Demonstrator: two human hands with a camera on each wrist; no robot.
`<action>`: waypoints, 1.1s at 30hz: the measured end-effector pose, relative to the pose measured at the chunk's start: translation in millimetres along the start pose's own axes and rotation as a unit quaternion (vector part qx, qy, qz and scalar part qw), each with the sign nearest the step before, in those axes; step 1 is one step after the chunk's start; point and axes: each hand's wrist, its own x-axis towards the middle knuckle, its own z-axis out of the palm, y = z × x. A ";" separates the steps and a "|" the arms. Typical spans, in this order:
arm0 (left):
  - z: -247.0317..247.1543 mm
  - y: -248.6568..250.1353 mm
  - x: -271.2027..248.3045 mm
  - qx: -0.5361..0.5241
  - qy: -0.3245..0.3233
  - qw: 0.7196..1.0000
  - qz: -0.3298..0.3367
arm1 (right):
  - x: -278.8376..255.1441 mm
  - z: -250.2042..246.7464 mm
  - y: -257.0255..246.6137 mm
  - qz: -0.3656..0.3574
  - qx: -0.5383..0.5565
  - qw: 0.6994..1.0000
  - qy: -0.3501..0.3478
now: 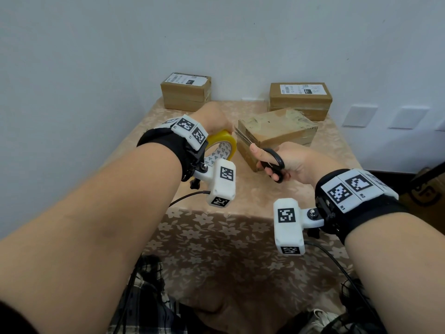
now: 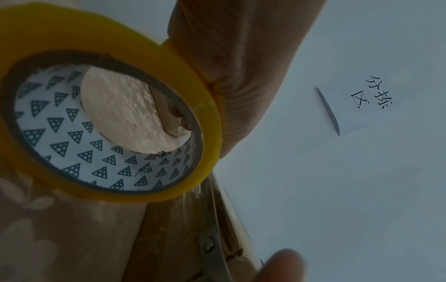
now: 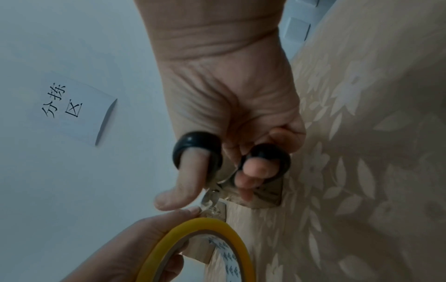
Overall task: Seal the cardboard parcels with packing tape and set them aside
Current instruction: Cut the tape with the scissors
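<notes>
Two hands meet at the near box's left end: our left hand grips the tape roll to keep the strip taut, while our right hand, fingers through the scissors, cuts it. Two taped boxes wait far back.

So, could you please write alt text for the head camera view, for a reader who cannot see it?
Over a table with a floral cloth, the left hand holds a yellow tape roll while the right hand holds black-handled scissors at the near end of a cardboard parcel. Two labelled parcels sit by the wall.
</notes>
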 end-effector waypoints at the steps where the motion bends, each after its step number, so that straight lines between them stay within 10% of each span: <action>1: 0.3 0.1 -0.1 0.004 0.001 1.000 0.001 | 1.4 -0.5 0.8 -0.003 0.001 1.000 0.007; 10: -1.0 -5.3 -11.4 -0.020 0.017 0.998 0.051 | 2.3 -11.5 2.9 0.030 -0.135 0.990 0.025; 14: -2.3 -19.6 -23.0 -0.118 0.055 0.989 0.073 | 2.2 -20.4 4.6 0.033 -0.311 0.946 0.079; 20: 4.4 -34.1 -35.1 -0.236 0.103 0.960 0.109 | -10.9 -7.4 -8.4 0.041 -0.451 0.891 -0.023; 28: 1.5 -39.0 -32.6 -0.267 0.139 0.946 0.123 | 4.0 10.3 -32.9 -0.148 -0.450 0.828 0.301; 33: 5.7 -43.6 -31.6 -0.302 0.149 0.932 0.136 | 51.5 13.5 -30.1 -0.089 -0.486 0.828 0.264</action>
